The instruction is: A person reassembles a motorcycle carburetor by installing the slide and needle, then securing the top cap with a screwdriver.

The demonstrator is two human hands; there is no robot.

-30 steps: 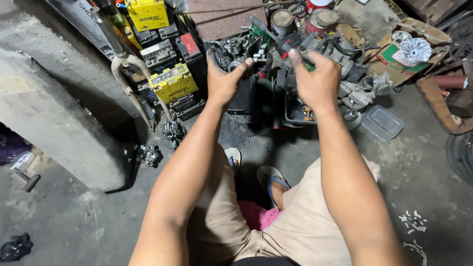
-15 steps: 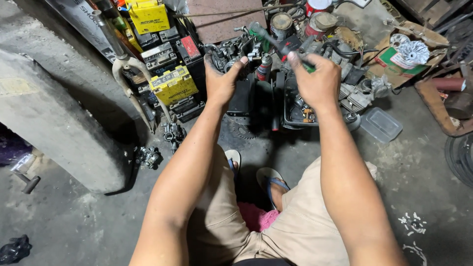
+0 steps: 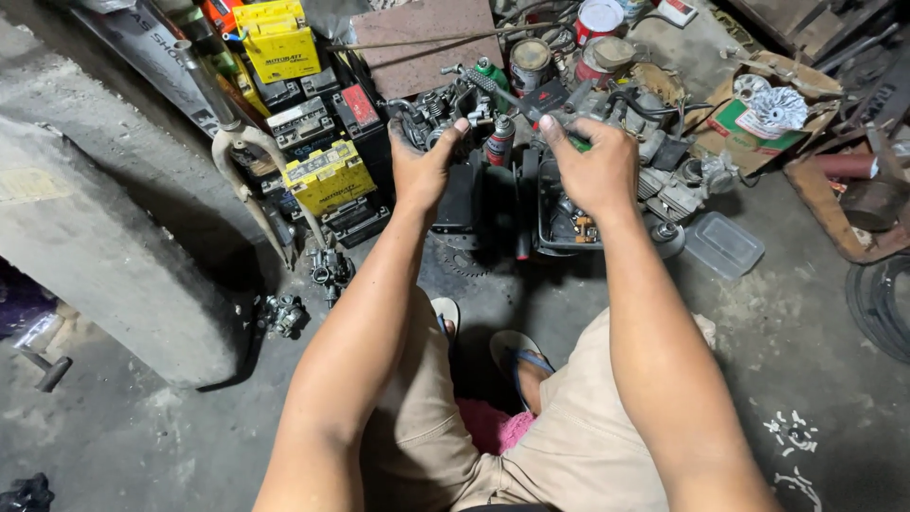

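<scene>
Fingers of left hand (image 3: 424, 163) clamped on dark engine part (image 3: 431, 121), upper centre; right hand (image 3: 592, 169) pinching green-handled tool (image 3: 504, 87). Grip unchanged since earlier; hands shifted slightly right.

I see a stained grey concrete floor (image 3: 815, 341) carrying everything. Directly below my hands' grip a black tray (image 3: 559, 223) of small parts rests on it, with a toothed sprocket (image 3: 462, 258) just beside it on the left. Right of the grip lies a clear plastic lid (image 3: 723, 244). Left of the grip, yellow and black batteries (image 3: 327, 175) are stacked, with two carburettor bodies (image 3: 308, 289) nearer me. Beyond the grip stand rusty tins (image 3: 531, 64) and a brown board (image 3: 431, 43).
</scene>
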